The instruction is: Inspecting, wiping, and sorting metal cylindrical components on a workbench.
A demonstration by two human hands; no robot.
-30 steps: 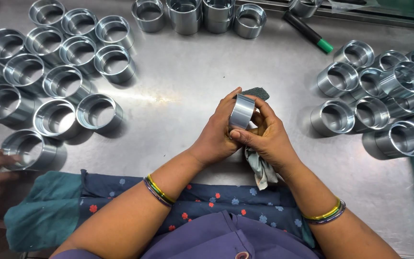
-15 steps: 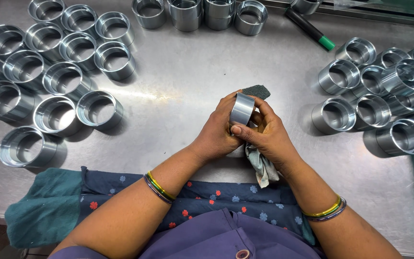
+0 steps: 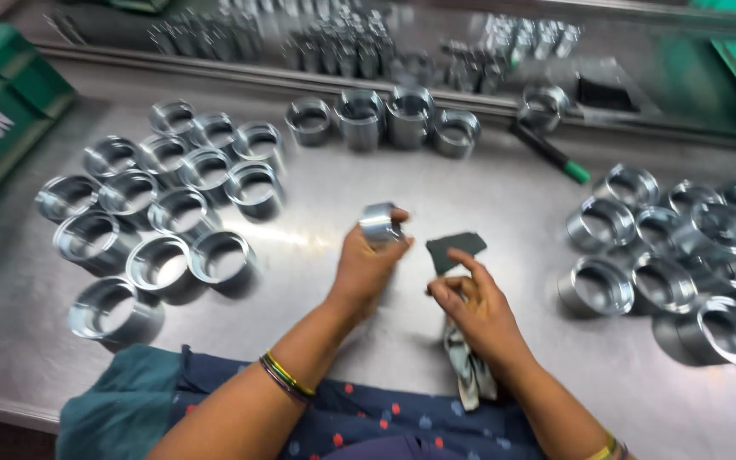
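I record the left hand (image 3: 366,264) with fingers pinched around a short shiny metal ring (image 3: 379,222), raised above the steel table (image 3: 487,213). The right hand (image 3: 474,311), just beside it and apart, pinches a small dark grey abrasive pad (image 3: 455,249) between thumb and fingertips, with a pale cloth (image 3: 470,370) trailing below. Clusters of similar machined rings (image 3: 163,213) lie left and right.

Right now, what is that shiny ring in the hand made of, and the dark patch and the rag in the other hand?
The ring in the left hand looks like polished machined metal: bright, mirror-like glints. The dark patch in the right hand looks matte, perhaps abrasive pad or rubber. The rag looks like soft woven cloth, hanging limp.
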